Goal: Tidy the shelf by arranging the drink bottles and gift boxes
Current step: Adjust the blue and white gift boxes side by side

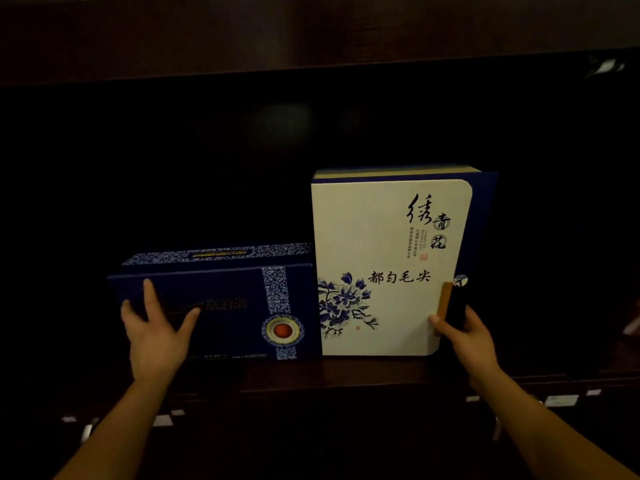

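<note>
Two bare forearms are being extended from the 7 and 5 o'clock corners toward a dark wooden shelf (346,372). At about 8 o'clock, the left hand (156,336) is being pressed flat, fingers spread and open, against the front face of a dark blue gift box (221,306); nothing is being gripped by it. That box is lying low and wide on the shelf, with a patterned blue-and-white band and a round red emblem (282,330) toward its right end, at 3 o'clock from the left hand. At about 4 o'clock, the right hand (467,336) is being closed around the lower right edge of a white gift box (381,265), the thumb being laid on the white front and the fingers being wrapped behind the dark blue side. The white box is standing upright, taller than the blue one, printed with blue flowers and black characters. The two boxes are standing side by side, touching or nearly so, the blue one at 9 o'clock from the white. Behind them, the shelf recess is being lost in darkness, and a dark wooden board (311,32) is running across at 12 o'clock.
</note>
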